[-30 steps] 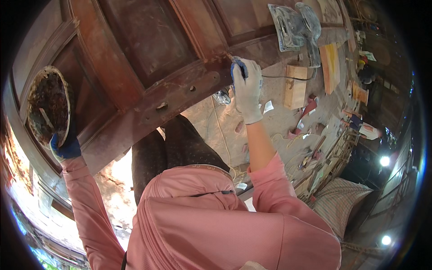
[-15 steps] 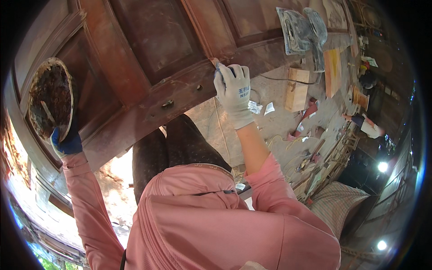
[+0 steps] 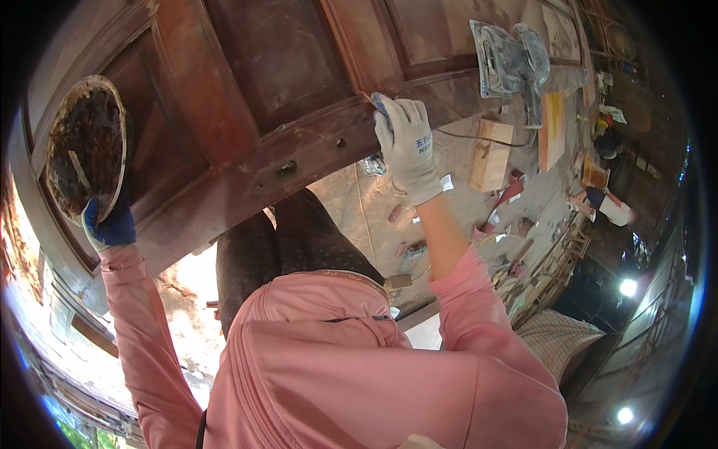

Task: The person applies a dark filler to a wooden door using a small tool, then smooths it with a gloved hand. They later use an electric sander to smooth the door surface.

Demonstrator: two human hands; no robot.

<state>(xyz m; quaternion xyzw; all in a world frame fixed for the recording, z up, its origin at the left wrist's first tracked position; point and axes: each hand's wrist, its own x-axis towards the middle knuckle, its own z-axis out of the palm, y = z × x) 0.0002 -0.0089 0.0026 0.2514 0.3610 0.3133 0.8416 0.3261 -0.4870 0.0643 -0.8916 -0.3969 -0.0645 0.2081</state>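
Grip on the left hand (image 3: pixel 111 224), at 9 o'clock from the view's centre, is clamped on the rim of a round bowl (image 3: pixel 60 191). The bowl's open mouth faces the camera, showing dark brown residue and 1 pale stick (image 3: pixel 78 168) inside; whether its underside touches the wood is hidden. At 1 o'clock, the gloved right hand (image 3: pixel 410 146) has its fingers bent in at a joint on the brown panelled door (image 3: pixel 277 67); I cannot tell if they are clamped on anything. The door spans roughly 9 to 2 o'clock, with 2 dark holes (image 3: pixel 286 168) in its near rail, toward 10 and 11 o'clock. A dusty power sander (image 3: pixel 516 63) lies near the door's edge, between 1 and 2 o'clock.

My reading is that the step in hand is detail work on that joint, perhaps applying or smoothing filler. The next move would call for light, even pressure along the seam, fingertips clear of the moulding, and a steady left hold so the bowl does not tip onto the panels.
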